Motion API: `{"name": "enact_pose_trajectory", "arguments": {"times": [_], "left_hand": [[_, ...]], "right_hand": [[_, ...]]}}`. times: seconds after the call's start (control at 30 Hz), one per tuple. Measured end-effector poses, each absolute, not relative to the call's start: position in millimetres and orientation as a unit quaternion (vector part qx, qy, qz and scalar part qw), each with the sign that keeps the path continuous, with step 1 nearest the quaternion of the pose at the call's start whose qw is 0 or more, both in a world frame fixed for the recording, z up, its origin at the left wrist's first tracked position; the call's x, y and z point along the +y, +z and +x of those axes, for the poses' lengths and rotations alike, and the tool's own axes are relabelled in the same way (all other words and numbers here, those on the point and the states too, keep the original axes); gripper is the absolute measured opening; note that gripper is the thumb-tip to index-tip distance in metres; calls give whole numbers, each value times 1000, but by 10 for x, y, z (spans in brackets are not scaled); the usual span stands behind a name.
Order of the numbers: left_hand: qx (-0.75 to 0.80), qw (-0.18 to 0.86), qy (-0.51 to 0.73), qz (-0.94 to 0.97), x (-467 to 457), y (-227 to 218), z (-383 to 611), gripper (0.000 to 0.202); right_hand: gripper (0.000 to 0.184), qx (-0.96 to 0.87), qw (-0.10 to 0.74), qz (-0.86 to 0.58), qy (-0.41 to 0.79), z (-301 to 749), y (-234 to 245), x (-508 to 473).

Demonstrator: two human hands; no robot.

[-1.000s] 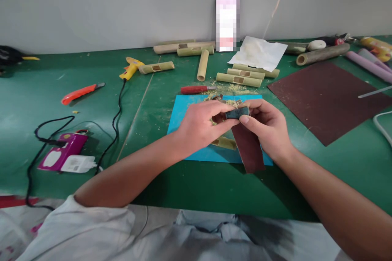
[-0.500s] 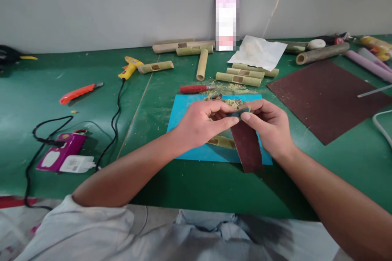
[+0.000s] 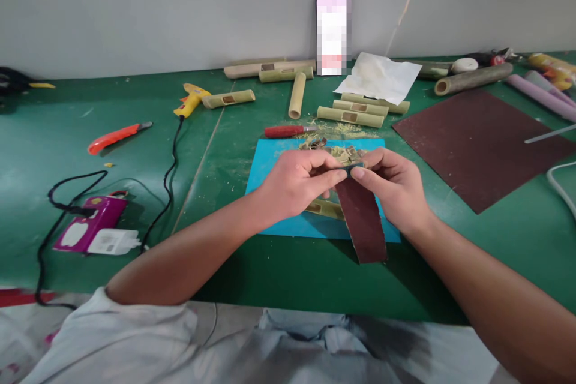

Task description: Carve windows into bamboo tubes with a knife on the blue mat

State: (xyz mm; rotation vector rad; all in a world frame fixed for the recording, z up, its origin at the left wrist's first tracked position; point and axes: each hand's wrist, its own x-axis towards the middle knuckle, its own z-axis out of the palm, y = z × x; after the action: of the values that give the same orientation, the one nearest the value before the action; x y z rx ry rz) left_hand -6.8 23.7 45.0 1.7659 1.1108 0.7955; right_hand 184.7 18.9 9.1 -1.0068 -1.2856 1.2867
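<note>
Over a blue sheet [image 3: 276,227], my two hands pinch the top end of a reddish-brown sandpaper strip [image 3: 363,222]. Its dark bluish back shows where the top is folded over or rolled. My left hand [image 3: 303,183] grips it from the left, and my right hand [image 3: 396,183] from the right, thumbs nearly touching. The strip's lower end hangs toward me, past the sheet's near edge. Beneath my left hand a cut bamboo tube [image 3: 326,209] lies partly hidden on the sheet. Shavings [image 3: 345,153] are heaped just beyond my fingers.
A red-handled knife [image 3: 285,131] lies behind the sheet. Several notched bamboo tubes [image 3: 351,116] lie farther back. On the right is a large sandpaper sheet [image 3: 483,150]. Leftward are a yellow glue gun [image 3: 191,99], an orange cutter [image 3: 117,137] and a purple power strip [image 3: 92,225] with cords.
The folded top of the sandpaper has tipped and looks flatter and narrower. The hanging end reaches slightly nearer to me. My right hand has shifted slightly left.
</note>
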Motion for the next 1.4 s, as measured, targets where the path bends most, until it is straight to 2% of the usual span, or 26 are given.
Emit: {"name": "enact_pose_trajectory", "arguments": {"times": [0.33, 0.83, 1.13, 1.4], "left_hand": [[434, 410, 294, 747, 235, 476, -85, 23], [428, 378, 334, 750, 244, 409, -77, 26], [418, 444, 310, 730, 287, 387, -57, 29], [426, 420, 363, 715, 309, 351, -83, 31]], "right_hand": [[37, -529, 495, -413, 551, 1838, 113, 168], [27, -550, 479, -394, 559, 1838, 85, 205], [26, -600, 418, -397, 555, 1849, 112, 209], [25, -585, 416, -378, 584, 1824, 82, 211]]}}
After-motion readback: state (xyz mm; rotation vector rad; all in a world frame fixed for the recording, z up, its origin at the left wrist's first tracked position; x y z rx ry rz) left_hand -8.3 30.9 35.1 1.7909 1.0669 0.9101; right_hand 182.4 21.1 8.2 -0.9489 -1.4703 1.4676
